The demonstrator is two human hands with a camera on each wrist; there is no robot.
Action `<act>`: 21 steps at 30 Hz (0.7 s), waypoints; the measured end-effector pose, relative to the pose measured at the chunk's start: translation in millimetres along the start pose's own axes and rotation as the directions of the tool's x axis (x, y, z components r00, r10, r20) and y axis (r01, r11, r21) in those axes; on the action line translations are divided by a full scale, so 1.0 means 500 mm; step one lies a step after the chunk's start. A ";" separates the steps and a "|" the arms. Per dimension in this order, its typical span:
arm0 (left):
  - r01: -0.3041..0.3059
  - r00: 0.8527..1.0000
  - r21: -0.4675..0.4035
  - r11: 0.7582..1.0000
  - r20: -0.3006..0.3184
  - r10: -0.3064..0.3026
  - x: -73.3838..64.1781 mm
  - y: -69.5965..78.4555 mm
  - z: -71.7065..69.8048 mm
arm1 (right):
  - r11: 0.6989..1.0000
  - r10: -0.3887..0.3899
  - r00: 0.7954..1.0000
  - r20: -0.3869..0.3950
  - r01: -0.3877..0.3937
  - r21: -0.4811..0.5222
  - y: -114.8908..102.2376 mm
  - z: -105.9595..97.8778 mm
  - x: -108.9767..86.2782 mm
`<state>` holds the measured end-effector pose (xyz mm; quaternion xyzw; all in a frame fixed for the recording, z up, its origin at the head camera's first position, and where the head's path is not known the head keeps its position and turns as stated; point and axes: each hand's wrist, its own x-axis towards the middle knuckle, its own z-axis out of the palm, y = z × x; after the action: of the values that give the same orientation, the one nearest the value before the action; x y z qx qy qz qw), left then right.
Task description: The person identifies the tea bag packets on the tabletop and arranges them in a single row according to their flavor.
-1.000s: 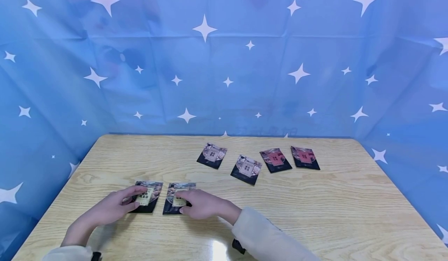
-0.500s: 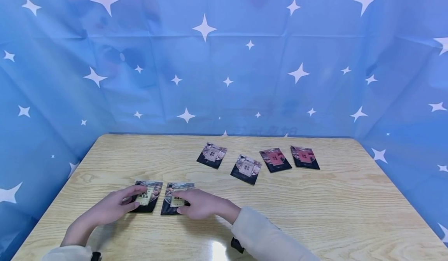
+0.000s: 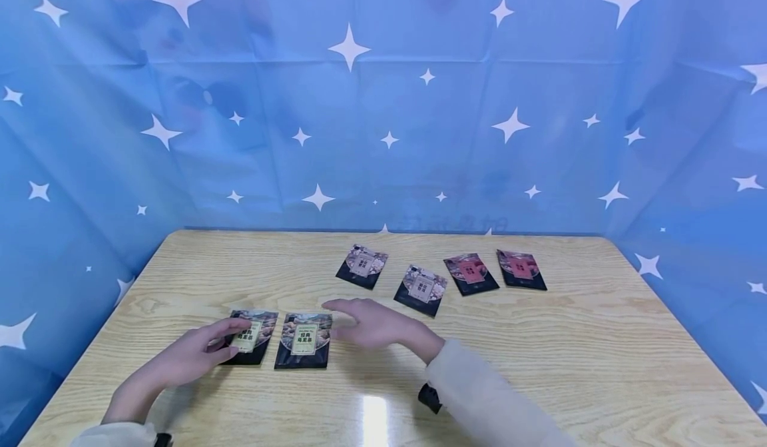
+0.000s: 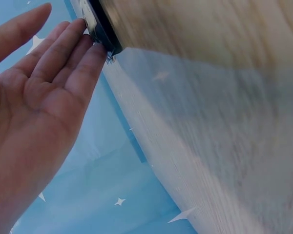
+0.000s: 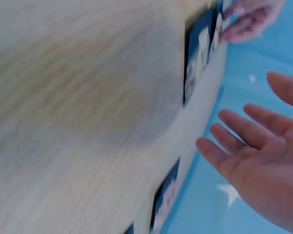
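Two dark tea packets with yellow-green labels lie side by side at the table's front left. My left hand (image 3: 182, 357) rests its fingertips on the left green-label packet (image 3: 261, 344), partly covering its label; the left wrist view has the straight fingers (image 4: 58, 58) at the packet's edge (image 4: 106, 27). Just right of the right green-label packet (image 3: 303, 340), my right hand (image 3: 374, 324) hovers with extended fingers and holds nothing. In the right wrist view that hand (image 5: 263, 156) shows its palm and spread fingers, apart from the packets.
Toward the back lie two pink-label packets, one farther left (image 3: 362, 266) and one nearer (image 3: 421, 290). Right of them are two red-label packets (image 3: 472, 274) (image 3: 522, 270). A blue star-patterned curtain (image 3: 383, 100) hangs behind the wooden table (image 3: 569, 354).
The right green-label packet shifted slightly left under my right hand, which then let go and moved right, uncovering its label. My left hand stayed in place.
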<state>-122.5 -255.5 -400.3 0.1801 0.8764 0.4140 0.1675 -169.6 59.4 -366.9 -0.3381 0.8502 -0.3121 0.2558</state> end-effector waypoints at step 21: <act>-0.014 1.000 0.011 1.000 -0.018 0.014 0.003 -0.004 -0.003 | 0.982 0.183 0.962 -0.202 -0.168 0.089 0.151 -0.124 -0.132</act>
<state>-124.7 -257.0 -401.2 0.1836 0.8788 0.4119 0.1558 -199.0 173.6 -363.3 -0.2173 0.8874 -0.3520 0.2035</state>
